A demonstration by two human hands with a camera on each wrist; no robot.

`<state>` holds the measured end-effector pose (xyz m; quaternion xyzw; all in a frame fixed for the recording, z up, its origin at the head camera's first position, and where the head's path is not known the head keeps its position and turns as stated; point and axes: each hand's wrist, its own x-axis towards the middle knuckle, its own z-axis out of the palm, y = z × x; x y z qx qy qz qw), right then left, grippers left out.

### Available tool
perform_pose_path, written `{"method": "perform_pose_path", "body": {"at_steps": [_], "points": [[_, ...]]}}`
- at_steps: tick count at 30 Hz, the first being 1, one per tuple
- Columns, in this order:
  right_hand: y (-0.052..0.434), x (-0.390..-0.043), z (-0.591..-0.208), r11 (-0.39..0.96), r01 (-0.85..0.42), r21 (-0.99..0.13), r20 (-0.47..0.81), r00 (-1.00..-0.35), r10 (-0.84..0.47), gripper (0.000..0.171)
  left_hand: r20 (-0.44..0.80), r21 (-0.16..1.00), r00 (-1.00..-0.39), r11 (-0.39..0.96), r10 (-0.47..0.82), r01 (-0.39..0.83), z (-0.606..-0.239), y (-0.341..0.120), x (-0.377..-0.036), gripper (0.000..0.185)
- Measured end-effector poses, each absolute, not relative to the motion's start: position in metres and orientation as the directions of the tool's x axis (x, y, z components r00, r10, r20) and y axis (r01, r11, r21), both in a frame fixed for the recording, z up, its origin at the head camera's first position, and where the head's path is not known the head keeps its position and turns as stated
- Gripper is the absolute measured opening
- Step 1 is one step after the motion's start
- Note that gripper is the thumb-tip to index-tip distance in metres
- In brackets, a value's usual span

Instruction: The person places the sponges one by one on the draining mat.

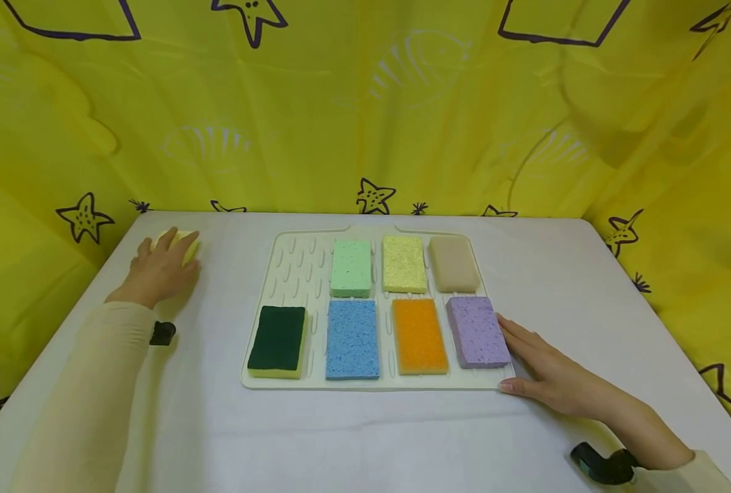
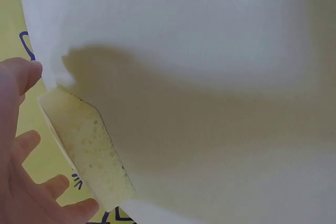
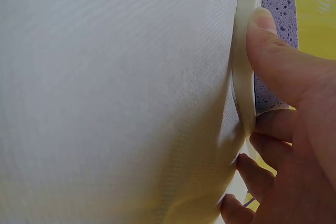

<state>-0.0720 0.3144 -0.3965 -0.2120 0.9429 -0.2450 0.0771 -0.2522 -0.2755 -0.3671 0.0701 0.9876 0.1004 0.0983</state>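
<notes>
On the left side of the table, my left hand [image 1: 162, 266] spreads its fingers over a pale yellow sponge [image 2: 86, 142]. In the left wrist view the thumb and fingertips surround the sponge, with a gap between it and the palm. At the front right corner of a cream ridged tray [image 1: 291, 287], my right hand [image 1: 550, 373] rests with fairly straight fingers along the side and the thumb at the front edge. A purple sponge [image 1: 478, 332] lies on the tray beside those fingers.
The tray also carries a dark green-topped sponge [image 1: 277, 339], a blue sponge [image 1: 352, 340], an orange sponge [image 1: 420, 337], a mint sponge [image 1: 351, 267], a yellow sponge [image 1: 404, 263] and a beige sponge [image 1: 454, 263]. A yellow patterned curtain [image 1: 316, 123] stands behind the white table [image 1: 353, 438].
</notes>
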Motion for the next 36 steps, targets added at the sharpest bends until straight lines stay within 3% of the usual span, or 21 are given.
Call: {"method": "perform_pose_path", "body": {"at_steps": [8, 36], "points": [[0.3146, -0.0719, -0.3973, 0.791, -0.355, -0.499, -0.052, -0.898, -0.436, 0.083, -0.237, 0.237, -0.958, 0.966, 0.162, 0.105, -0.3659, -0.2806, -0.2497, 0.055], [0.3129, -0.0707, -0.3952, 0.787, -0.358, -0.502, -0.036, -0.901, -0.433, 0.083, -0.137, 0.227, -0.978, 0.966, 0.16, 0.126, -0.3664, -0.2773, -0.2473, 0.048]]}}
